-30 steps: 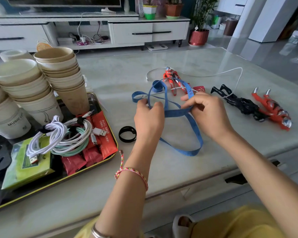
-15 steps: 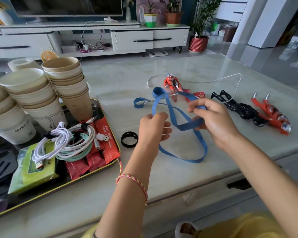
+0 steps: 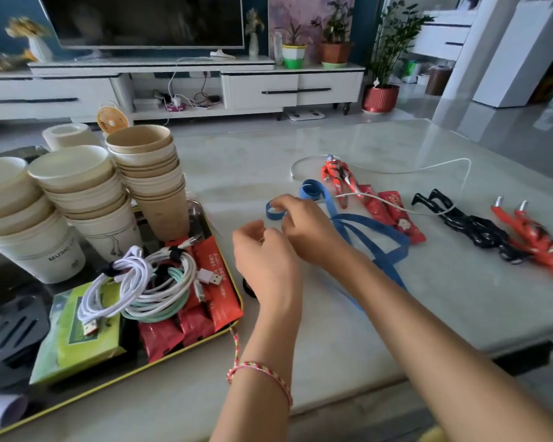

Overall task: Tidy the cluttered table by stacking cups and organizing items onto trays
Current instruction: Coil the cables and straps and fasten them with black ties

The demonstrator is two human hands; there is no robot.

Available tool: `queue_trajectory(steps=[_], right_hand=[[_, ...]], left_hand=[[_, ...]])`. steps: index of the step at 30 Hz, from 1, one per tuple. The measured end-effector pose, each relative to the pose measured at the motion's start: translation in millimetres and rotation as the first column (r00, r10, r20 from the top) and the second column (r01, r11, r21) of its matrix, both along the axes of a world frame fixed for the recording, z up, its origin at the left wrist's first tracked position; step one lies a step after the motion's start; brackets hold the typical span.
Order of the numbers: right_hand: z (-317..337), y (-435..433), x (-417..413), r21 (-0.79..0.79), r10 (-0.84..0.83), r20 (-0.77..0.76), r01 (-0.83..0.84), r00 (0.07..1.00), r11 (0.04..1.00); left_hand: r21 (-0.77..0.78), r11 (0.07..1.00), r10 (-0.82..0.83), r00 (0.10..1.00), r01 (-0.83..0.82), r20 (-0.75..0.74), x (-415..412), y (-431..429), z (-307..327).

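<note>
blue strap (image 3: 401,247) lies slack on the table (image 3: 428,320), between the tray (image 3: 238,303) and the toys. it's light, limp and tangle-prone. right hand (image 3: 310,231) fingers pinch its end loop. left hand (image 3: 262,263) fingers are curled, can't tell if they hold it. best gripped at the folds, gathering loops.

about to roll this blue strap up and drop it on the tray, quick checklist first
1. Right hand holds blue strap: ok, fingers curl on its looped end.
2. Left hand holds it too: cannot tell.
3. Strap free of white cable: cannot tell, they pass close by the red figure.
4. Strap gathered: not ok, long loops trail on the table.
5. Room on tray: not ok, near end covered by coiled cables and red packets.
</note>
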State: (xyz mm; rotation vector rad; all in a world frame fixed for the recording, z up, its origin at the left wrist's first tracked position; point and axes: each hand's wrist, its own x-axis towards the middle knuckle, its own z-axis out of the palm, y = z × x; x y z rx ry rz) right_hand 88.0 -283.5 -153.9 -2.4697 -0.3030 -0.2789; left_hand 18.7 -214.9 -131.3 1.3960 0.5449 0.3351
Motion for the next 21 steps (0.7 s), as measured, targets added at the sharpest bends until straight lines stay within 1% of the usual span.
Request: queue_trajectory(steps=[1,2,3,4,5,6,7,9,10,11,12,14,16,19,21], right_hand=[[-9.0,5.9,12.4,-0.196,-0.005,-0.018,0.001,1.000,0.981],[-15.3,5.4,19.8,-0.398,-0.032,-0.010,0.025,0.999,0.917],[-21.0,8.6,27.4,-0.520,-0.054,0.006,0.049,0.999,0.853],[-24.1,11.7,33.4,-0.571,-0.074,0.020,0.072,0.997,0.818],[-25.9,15.7,35.9,-0.576,-0.090,0.050,0.102,0.995,0.811],[-25.2,17.2,35.4,-0.558,-0.095,0.091,0.130,0.991,0.819],[-22.8,18.0,33.4,-0.502,-0.090,0.122,0.140,0.988,0.853],[-14.0,19.6,23.6,-0.274,-0.072,0.194,0.125,0.978,0.954],[-8.7,19.6,13.5,-0.128,-0.067,0.270,0.105,0.960,0.986],[-2.8,19.7,3.0,-0.009,-0.071,0.351,0.079,0.934,0.997],[2.8,18.8,-9.1,0.064,-0.075,0.414,0.053,0.907,0.997],[10.0,12.4,-36.1,0.132,-0.042,0.444,-0.019,0.895,0.991],[11.7,-2.2,-62.4,0.098,0.030,0.424,-0.079,0.905,0.992],[13.7,-24.3,-88.2,0.152,0.050,0.378,-0.115,0.925,0.982],[18.3,-35.2,-98.8,0.134,0.008,0.404,-0.069,0.915,0.989]], left_hand=[[-0.010,1.000,0.002,1.000,-0.002,-0.010,1.5,3.3,-0.3],[-0.025,1.000,-0.015,1.000,0.015,-0.022,0.7,1.3,0.8],[-0.033,0.999,-0.030,0.999,0.029,-0.028,2.0,2.5,0.4],[-0.035,0.999,-0.042,0.999,0.041,-0.029,4.0,3.1,0.0],[-0.026,0.998,-0.054,0.998,0.053,-0.034,5.2,4.6,-0.4],[-0.020,0.998,-0.065,0.997,0.064,-0.036,5.5,4.9,0.5],[-0.013,0.997,-0.072,0.997,0.071,-0.034,6.1,5.6,1.0],[0.007,0.998,-0.060,0.998,0.060,-0.025,6.9,6.5,2.6],[-0.002,0.999,-0.042,0.999,0.042,-0.029,6.2,6.8,4.1],[-0.019,0.999,-0.026,0.999,0.026,-0.028,5.7,7.9,6.4],[-0.032,0.999,-0.030,0.999,0.029,-0.032,5.9,9.2,7.6],[-0.090,0.991,-0.103,0.994,0.099,-0.045,4.6,10.8,9.7],[-0.146,0.966,-0.223,0.974,0.214,-0.043,-1.8,9.6,12.5],[-0.051,0.935,-0.353,0.936,0.352,-0.003,-11.9,8.0,13.3],[-0.014,0.917,-0.399,0.917,0.399,0.025,-20.9,7.1,14.3]])
